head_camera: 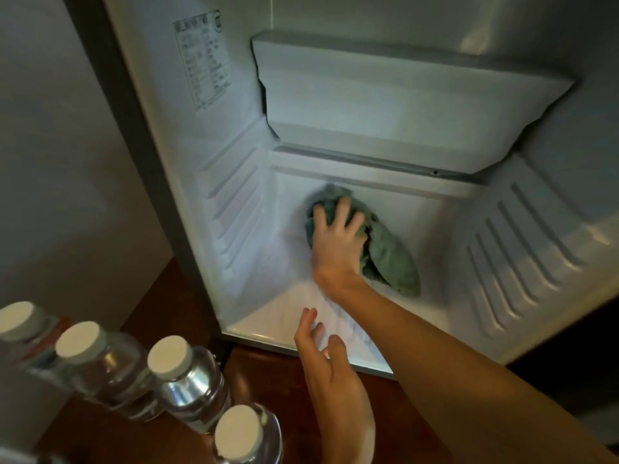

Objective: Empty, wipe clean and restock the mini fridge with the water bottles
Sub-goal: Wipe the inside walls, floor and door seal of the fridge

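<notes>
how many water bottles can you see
4, lined up outside the fridge at lower left: leftmost bottle, second bottle, third bottle, nearest bottle. More may sit beyond the frame edge.

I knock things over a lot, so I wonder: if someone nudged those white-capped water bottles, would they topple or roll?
They would probably topple with a firm nudge: the water bottles stand upright and are tall and narrow. They seem full, so they are likely heavy for their size, which should steady them somewhat. Once down, their round bodies would likely roll on the wooden surface.
</notes>
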Action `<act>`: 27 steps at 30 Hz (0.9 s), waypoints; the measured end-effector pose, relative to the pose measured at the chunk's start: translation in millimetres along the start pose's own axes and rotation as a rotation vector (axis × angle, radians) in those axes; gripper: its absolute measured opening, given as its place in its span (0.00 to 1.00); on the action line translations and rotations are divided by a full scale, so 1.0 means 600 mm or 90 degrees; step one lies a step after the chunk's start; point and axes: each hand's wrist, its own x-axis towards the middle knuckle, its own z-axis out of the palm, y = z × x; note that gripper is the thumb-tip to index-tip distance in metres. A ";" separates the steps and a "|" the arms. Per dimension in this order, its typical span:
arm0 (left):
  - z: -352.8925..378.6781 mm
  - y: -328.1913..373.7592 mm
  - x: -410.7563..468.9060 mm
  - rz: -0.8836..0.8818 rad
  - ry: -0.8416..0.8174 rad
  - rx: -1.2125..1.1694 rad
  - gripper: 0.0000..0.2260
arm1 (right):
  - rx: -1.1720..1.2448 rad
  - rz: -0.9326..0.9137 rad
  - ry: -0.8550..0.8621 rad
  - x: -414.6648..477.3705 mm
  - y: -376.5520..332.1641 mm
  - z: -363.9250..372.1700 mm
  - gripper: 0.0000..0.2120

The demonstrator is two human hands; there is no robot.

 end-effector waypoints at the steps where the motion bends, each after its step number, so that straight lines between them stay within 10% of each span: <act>1: 0.001 -0.003 -0.003 0.001 0.004 0.000 0.20 | -0.056 -0.119 -0.018 0.001 0.005 0.008 0.28; 4: 0.005 -0.010 -0.003 -0.001 0.010 0.019 0.19 | -0.151 -0.434 -0.123 0.006 0.036 0.002 0.24; 6: 0.008 -0.007 -0.006 0.018 0.002 0.031 0.19 | -0.141 -0.435 -0.113 0.007 0.055 -0.017 0.22; 14: 0.004 -0.004 -0.004 0.050 -0.014 0.047 0.20 | 0.146 0.239 -0.096 -0.051 0.167 -0.022 0.24; 20: -0.001 -0.009 -0.005 0.057 -0.028 0.059 0.21 | 0.449 0.408 0.056 -0.018 0.149 -0.025 0.22; 24: -0.014 -0.017 0.005 0.048 -0.021 0.051 0.22 | 0.516 0.254 0.143 -0.007 0.068 -0.016 0.27; 27: -0.021 -0.028 0.007 0.076 -0.011 0.066 0.22 | 0.370 -0.107 0.044 0.019 -0.003 -0.020 0.26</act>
